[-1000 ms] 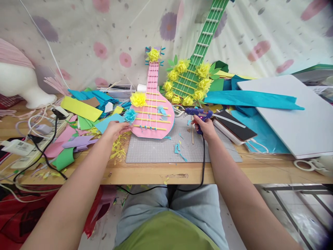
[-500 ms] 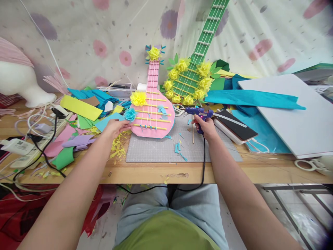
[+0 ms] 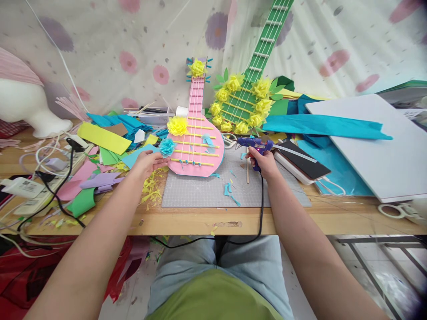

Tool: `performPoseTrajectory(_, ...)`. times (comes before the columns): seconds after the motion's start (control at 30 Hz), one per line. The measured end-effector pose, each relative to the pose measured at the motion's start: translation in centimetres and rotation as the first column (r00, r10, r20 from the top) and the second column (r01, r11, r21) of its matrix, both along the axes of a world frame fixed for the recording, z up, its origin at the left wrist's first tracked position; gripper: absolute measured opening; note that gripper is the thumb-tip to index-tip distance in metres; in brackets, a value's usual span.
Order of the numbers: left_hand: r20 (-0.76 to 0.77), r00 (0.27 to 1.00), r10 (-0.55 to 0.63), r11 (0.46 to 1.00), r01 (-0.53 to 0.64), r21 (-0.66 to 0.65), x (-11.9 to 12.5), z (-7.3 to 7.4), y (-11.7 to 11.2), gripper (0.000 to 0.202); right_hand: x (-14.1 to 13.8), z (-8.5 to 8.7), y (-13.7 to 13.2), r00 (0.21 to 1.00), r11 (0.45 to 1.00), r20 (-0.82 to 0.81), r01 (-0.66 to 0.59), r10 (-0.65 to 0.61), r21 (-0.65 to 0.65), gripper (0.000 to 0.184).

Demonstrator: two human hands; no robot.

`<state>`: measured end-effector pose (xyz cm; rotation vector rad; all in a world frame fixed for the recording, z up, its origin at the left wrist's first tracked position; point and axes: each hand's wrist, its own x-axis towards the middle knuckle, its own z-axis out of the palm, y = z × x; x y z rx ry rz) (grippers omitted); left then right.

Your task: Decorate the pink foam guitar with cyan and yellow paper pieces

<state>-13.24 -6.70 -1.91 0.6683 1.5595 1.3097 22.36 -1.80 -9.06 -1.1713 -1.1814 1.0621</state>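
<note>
The pink guitar (image 3: 197, 149) sits front and centre, its lower body over the grey mat (image 3: 193, 193) and its neck pointing away from the person, so its decorated face is within easy reach. The left hand (image 3: 147, 164) is at its lower left edge, just below the blue flower (image 3: 167, 147); the fingers are stretched out together with their tips at the rim — likely to steady the guitar — though whether they pinch it I cannot tell.

The right hand (image 3: 266, 164) has its fingers wrapped around the handle of the purple glue gun (image 3: 255, 144), nozzle turned left towards the guitar but apart from it. A clear glue stick (image 3: 295, 153) juts from the back (feeding it, presumably), and the black cord (image 3: 261, 206) hangs over the table edge, leaving the guitar free of it. The green guitar (image 3: 238, 106) leans behind, perhaps to save table space.
</note>
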Motion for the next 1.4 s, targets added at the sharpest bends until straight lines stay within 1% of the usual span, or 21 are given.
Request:
performPoseTrajectory(0.1, 0.002, 0.999, -0.046, 0.999, 0.046, 0.000, -0.2, 0.1, 0.1, 0.022, 0.0, 0.0, 0.0, 1.000, 1.000, -0.006, -0.003, 0.003, 0.000, 0.040)
performPoseTrajectory(0.17, 0.011, 0.998, -0.061, 0.998, 0.061, -0.011, -0.3, 0.0, 0.3, 0.014, 0.1, -0.1, 0.0, 1.000, 1.000, -0.007, -0.004, 0.004, 0.000, 0.040)
performPoseTrajectory(0.3, 0.054, 0.998, -0.044, 0.998, 0.046, -0.038, -0.4, 0.1, 0.4, 0.014, 0.1, -0.2, 0.1, 1.000, 1.000, 0.002, -0.002, 0.002, -0.004, 0.040)
performPoseTrajectory(0.47, 0.128, 0.991, -0.027, 0.999, 0.031, -0.026, -0.3, 0.2, 0.1, 0.017, 0.1, -0.2, 0.1, 1.000, 1.000, 0.022, -0.002, 0.002, 0.007, 0.040)
performPoseTrajectory(0.6, 0.127, 0.992, -0.014, 0.999, 0.020, -0.042, -0.2, 0.2, 0.1, 0.019, 0.1, -0.1, 0.1, 1.000, 1.000, 0.029, 0.000, 0.000, -0.006, 0.040)
performPoseTrajectory(0.73, 0.136, 0.990, -0.028, 0.998, 0.035, -0.047, 0.1, 0.5, 0.1, 0.022, 0.1, 0.0, -0.1, 0.999, 1.000, 0.047, -0.007, 0.008, -0.022, 0.039)
performPoseTrajectory(0.87, 0.114, 0.993, -0.033, 0.997, 0.040, -0.060, 0.3, 0.8, -0.1, 0.020, 0.0, 0.2, -0.2, 1.000, 1.000, 0.016, -0.004, 0.004, -0.018, 0.041)
performPoseTrajectory(0.97, 0.005, 1.000, -0.029, 0.997, 0.029, -0.070, 0.0, 0.7, -0.3, 0.024, -0.1, 0.2, -0.2, 1.000, 1.000, -0.022, -0.001, 0.001, -0.004, 0.041)
performPoseTrajectory(1.0, -0.049, 0.999, -0.005, 0.998, 0.002, -0.067, -0.2, 0.6, -0.3, 0.030, -0.1, 0.2, -0.2, 1.000, 1.000, -0.028, -0.002, 0.002, -0.003, 0.041)
performPoseTrajectory(1.07, -0.166, 0.983, 0.085, 0.995, -0.092, -0.037, -0.6, 0.7, -0.2, 0.042, -0.1, 0.2, -0.1, 1.000, 1.000, -0.027, -0.001, 0.001, -0.006, 0.041)
performPoseTrajectory(1.13, -0.265, 0.944, 0.195, 0.981, -0.191, 0.043, -0.9, 0.9, 0.0, 0.050, -0.1, 0.1, -0.1, 1.000, 1.000, -0.007, 0.000, 0.000, -0.009, 0.041)
performPoseTrajectory(1.2, -0.346, 0.900, 0.265, 0.962, -0.222, 0.159, -0.6, 1.1, 0.2, 0.048, -0.1, 0.1, 0.0, 1.000, 1.000, 0.023, 0.003, -0.002, -0.012, 0.041)
performPoseTrajectory(1.23, -0.391, 0.878, 0.277, 0.954, -0.202, 0.222, -0.2, 1.3, 0.3, 0.046, -0.1, 0.1, 0.0, 0.999, 1.000, 0.036, 0.007, -0.006, -0.013, 0.040)
performPoseTrajectory(1.3, -0.512, 0.822, 0.248, 0.946, -0.090, 0.312, 1.4, 1.5, 0.5, 0.041, -0.1, 0.2, 0.0, 0.998, 1.000, 0.053, 0.021, -0.020, -0.022, 0.041)
performPoseTrajectory(1.33, -0.596, 0.775, 0.209, 0.946, -0.005, 0.325, 2.5, 1.6, 0.5, 0.038, -0.2, 0.3, 0.0, 0.998, 0.999, 0.057, 0.029, -0.027, -0.028, 0.041)
performPoseTrajectory(1.4, -0.748, 0.659, 0.084, 0.952, 0.168, 0.255, 5.0, 1.5, 0.7, 0.028, -0.2, 0.5, -0.1, 0.997, 0.999, 0.065, 0.038, -0.035, -0.037, 0.042)
